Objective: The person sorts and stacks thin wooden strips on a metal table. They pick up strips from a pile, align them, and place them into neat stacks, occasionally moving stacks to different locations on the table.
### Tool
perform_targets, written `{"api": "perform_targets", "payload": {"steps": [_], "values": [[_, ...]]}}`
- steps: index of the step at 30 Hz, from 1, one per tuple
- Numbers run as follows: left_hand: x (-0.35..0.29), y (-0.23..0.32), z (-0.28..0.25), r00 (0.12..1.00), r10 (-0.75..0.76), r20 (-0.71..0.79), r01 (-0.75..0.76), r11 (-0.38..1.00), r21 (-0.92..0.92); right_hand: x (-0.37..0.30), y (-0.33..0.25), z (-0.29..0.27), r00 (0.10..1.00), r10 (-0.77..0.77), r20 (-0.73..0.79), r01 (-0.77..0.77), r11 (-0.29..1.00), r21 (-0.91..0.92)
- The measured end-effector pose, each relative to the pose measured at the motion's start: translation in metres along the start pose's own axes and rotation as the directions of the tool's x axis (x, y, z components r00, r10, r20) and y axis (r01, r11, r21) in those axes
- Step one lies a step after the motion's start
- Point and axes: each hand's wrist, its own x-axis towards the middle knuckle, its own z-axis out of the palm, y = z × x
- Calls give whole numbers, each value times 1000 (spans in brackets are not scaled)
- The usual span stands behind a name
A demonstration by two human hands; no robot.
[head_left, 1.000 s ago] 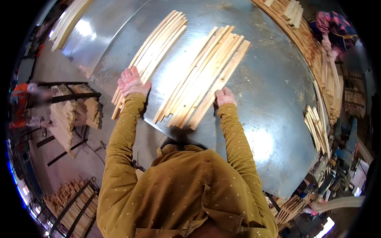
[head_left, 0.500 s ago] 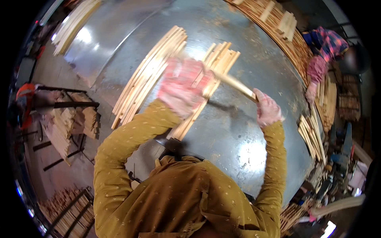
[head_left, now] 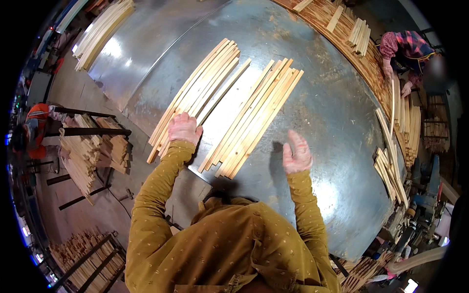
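Observation:
Two groups of pale wooden strips lie slanted on a grey metal table (head_left: 322, 112). My left hand (head_left: 184, 128) is closed over the near part of the left group of strips (head_left: 207, 75), thumb at its right side. A single wooden strip (head_left: 225, 91) lies slightly apart along that group's right edge, its near end by my thumb. To the right, past a bright strip of bare metal, lies the second group of strips (head_left: 259, 119), its ends uneven. My right hand (head_left: 297, 154) is held right of this group, fingers stretched out, with nothing in it.
A wood-topped surface (head_left: 312, 23) with more strips borders the table's far right. There a co-worker (head_left: 408, 49) handles strips. Loose strips (head_left: 388, 171) lie at the right edge. Racks of wood (head_left: 78, 161) stand at left; another stack (head_left: 105, 31) is far left.
The strip that my right hand held has left it, and that hand has moved left and nearer, opening. My left hand has shifted left onto the left group. The co-worker's arms have moved.

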Motion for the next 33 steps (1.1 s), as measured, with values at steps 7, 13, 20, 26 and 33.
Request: {"api": "perform_targets", "payload": {"steps": [7,13,20,26,33], "values": [[7,-12,-30,976,-207,66,210,977,-31,-59,-37,14,948,302,99,-313,943,116],[7,-24,-26,977,-195,81,201,977,-71,-21,-118,37,964,212,158,-254,911,326],[8,-38,-35,985,-145,95,158,978,-140,10,-126,59,969,202,141,-246,816,523],[7,-40,-19,982,-182,42,186,972,-144,-26,-39,80,871,488,54,-458,769,445],[21,-68,-20,995,-90,35,96,966,-240,-17,-35,137,620,784,31,-724,557,406]]}}
